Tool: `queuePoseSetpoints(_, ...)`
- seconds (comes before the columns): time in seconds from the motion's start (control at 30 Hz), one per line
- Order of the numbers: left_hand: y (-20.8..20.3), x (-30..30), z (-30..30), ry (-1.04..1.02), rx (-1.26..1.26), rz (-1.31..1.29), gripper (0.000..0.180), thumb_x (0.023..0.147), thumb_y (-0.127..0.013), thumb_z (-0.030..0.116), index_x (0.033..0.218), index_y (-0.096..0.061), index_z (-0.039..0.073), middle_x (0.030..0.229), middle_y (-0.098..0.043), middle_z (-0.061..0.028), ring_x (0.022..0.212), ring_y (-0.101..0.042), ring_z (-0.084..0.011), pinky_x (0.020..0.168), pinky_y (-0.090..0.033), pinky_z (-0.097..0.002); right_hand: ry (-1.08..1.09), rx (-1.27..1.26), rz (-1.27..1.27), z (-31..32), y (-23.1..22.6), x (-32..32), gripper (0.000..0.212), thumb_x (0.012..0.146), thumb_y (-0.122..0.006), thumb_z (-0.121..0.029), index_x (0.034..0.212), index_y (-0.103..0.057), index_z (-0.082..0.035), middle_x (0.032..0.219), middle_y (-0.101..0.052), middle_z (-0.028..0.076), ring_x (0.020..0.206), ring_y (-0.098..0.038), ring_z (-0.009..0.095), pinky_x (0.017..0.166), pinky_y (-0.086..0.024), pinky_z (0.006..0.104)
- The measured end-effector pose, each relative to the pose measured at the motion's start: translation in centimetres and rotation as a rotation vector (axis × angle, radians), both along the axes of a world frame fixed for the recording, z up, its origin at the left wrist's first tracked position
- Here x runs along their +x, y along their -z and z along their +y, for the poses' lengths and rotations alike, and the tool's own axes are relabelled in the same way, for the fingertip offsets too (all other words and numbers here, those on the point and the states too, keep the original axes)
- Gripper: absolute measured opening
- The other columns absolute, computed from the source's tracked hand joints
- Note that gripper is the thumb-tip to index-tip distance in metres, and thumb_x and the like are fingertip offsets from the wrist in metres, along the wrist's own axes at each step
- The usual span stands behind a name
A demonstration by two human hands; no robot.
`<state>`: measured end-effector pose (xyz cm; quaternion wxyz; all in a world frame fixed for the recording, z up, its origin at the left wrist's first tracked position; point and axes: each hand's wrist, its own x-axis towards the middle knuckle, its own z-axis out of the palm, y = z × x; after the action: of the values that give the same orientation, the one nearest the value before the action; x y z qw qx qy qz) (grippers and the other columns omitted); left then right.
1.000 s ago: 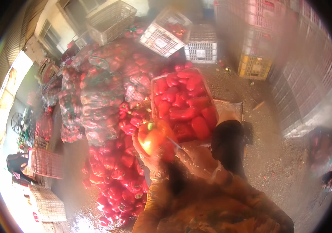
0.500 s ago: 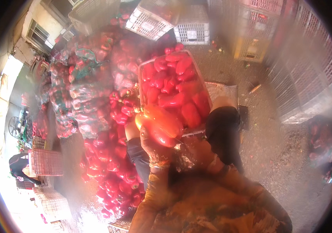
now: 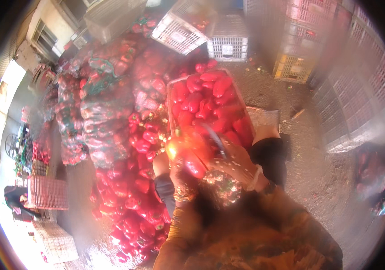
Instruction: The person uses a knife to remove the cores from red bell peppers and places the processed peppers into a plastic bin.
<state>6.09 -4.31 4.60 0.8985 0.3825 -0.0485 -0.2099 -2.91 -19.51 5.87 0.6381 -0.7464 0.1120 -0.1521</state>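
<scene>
In front of my body my left hand (image 3: 182, 175) is closed around red peppers (image 3: 194, 167); one at its far side shows an orange-yellow end. My right hand (image 3: 237, 166) is beside them, fingers curled round a slim, dark, curved knife (image 3: 216, 138), blurred by motion, whose blade runs along the peppers. Just beyond both hands a crate (image 3: 170, 104) is filled with whole red peppers. Under my right hand there are pale scraps and seeds (image 3: 224, 186) between my legs.
Loose red peppers (image 3: 131, 202) are heaped left of my legs, with full net sacks (image 3: 104, 112) behind. White crates (image 3: 227, 48) stand at the back, a yellow crate (image 3: 293, 67) and tall crate stacks (image 3: 359, 99) to the right. A person (image 3: 16, 200) bends by a basket at far left.
My right hand has lifted and moved away from my body, bringing the dark blade up across the peppers. My left hand keeps its hold. The view has shifted slightly.
</scene>
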Motion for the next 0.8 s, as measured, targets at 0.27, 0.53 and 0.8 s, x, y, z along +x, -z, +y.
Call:
queuePoseSetpoints(0.27,3.1,6.6,-0.4,0.276,0.388,-0.308,0.075,0.084,-0.079,0.020,0.147,-0.044,0.003,0.129,-0.061,-0.0090,0.116,-0.061,-0.0227,0.102,-0.050,-0.0375,-0.037,-0.039,-0.088,-2.7,0.4,5.8,0.083,0.085,-0.078,-0.022,0.155,-0.035,-0.013,0.133,-0.064,0.013,0.121,-0.063,0.022,0.100,-0.051,0.0349)
queuePoseSetpoints(0.53,5.5,11.5,-3.1,0.358,0.371,-0.128,0.066,0.079,-0.082,0.015,0.136,-0.054,0.001,0.119,-0.066,-0.0120,0.106,-0.066,-0.0263,0.095,-0.056,-0.0422,-0.247,0.368,-0.041,-7.2,4.5,9.8,0.074,0.086,-0.070,-0.012,0.153,-0.041,-0.005,0.133,-0.064,0.005,0.121,-0.058,0.014,0.104,-0.046,0.0314)
queuePoseSetpoints(0.8,8.8,12.6,-2.8,0.583,0.126,0.393,0.065,0.084,-0.076,0.025,0.139,-0.051,0.004,0.128,-0.063,-0.0135,0.115,-0.063,-0.0341,0.096,-0.055,-0.0484,-0.315,0.689,0.070,-9.6,4.9,9.7,0.066,0.087,-0.068,-0.012,0.149,-0.046,-0.003,0.126,-0.062,0.002,0.113,-0.057,0.010,0.099,-0.047,0.0285)
